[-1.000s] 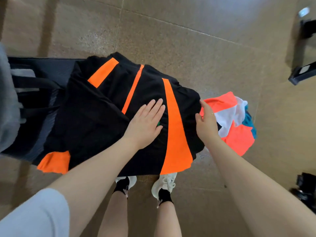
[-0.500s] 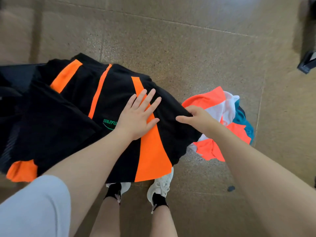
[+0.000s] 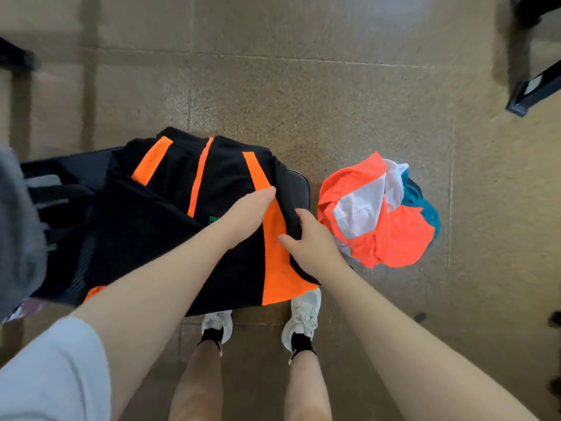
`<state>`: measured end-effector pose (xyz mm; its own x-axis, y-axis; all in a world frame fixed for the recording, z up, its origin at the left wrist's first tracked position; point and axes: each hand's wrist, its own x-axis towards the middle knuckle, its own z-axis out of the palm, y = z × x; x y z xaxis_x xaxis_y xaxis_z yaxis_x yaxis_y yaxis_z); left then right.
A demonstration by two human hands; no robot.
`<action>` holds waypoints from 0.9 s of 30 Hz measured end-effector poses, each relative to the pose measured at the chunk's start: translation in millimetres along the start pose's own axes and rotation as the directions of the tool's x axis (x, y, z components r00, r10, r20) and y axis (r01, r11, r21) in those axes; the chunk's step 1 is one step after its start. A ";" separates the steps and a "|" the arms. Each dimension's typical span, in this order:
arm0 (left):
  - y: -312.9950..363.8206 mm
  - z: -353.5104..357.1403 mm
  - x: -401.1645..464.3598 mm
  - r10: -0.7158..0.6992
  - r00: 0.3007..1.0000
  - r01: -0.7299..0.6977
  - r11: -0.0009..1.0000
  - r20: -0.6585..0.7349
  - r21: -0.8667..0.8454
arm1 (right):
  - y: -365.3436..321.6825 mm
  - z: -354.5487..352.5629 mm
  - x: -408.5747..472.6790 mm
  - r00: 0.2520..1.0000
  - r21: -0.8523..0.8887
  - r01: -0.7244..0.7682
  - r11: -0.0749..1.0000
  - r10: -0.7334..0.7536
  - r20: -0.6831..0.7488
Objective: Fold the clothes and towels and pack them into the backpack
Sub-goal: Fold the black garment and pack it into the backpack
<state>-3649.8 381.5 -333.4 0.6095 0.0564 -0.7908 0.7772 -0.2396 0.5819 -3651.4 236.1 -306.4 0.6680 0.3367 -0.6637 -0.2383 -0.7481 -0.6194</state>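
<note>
Job so far: I judged I was near the start. The big black garment with bright orange stripes (image 3: 170,226) was spread out and only partly folded. None of it was in a bag yet.

Still to do: I had to finish this fold. The crumpled pile of orange, white and teal clothes (image 3: 379,214) on the speckled brown floor (image 3: 303,101) was not folded at all. Then everything had to go in the backpack.

Backpack: A dark strappy thing (image 3: 57,189) lay under the garment's left side. It may have been the backpack, but I could not tell for sure.

My left hand (image 3: 249,208): It lay on top of the garment, on the wide orange stripe. It was turned away from the camera, so I could not tell if my fingers were straight or curled.

My right hand (image 3: 306,238): My fingers were curled around the garment's right edge, with the cloth bunched up in them.

Where the garment was: It lay right under both hands, over a dark low seat (image 3: 299,185), just above my white shoes (image 3: 303,314).

Where the pile was: Just to the right of my right hand, not touching it.
</note>
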 end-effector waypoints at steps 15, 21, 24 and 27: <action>-64.7 -56.1 -6.8 -0.257 0.964 0.259 0.965 0.065 -0.036 | 49.3 61.7 -9.3 0.987 -0.134 -0.134 0.982 0.119 -0.111; -70.9 -32.1 -11.5 -0.271 0.959 0.249 0.944 -0.080 -0.217 | 62.9 69.3 0.2 0.950 -0.148 -0.214 0.965 0.171 -0.260; -78.5 -17.5 -20.7 -0.349 0.937 0.324 0.894 -0.029 -0.309 | 59.9 76.4 -28.6 0.928 -0.029 -0.192 0.981 0.171 -0.331; -83.8 -6.5 -30.0 -0.411 0.912 0.390 0.877 -0.016 -0.282 | 59.0 88.0 -69.7 0.918 -0.073 -0.226 0.971 0.187 -0.349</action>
<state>-3732.2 406.2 -357.2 0.2387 0.1655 -0.9569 0.9632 0.0849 0.2549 -3774.0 218.8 -333.6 0.8148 -0.0308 -0.5789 -0.3312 -0.8443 -0.4213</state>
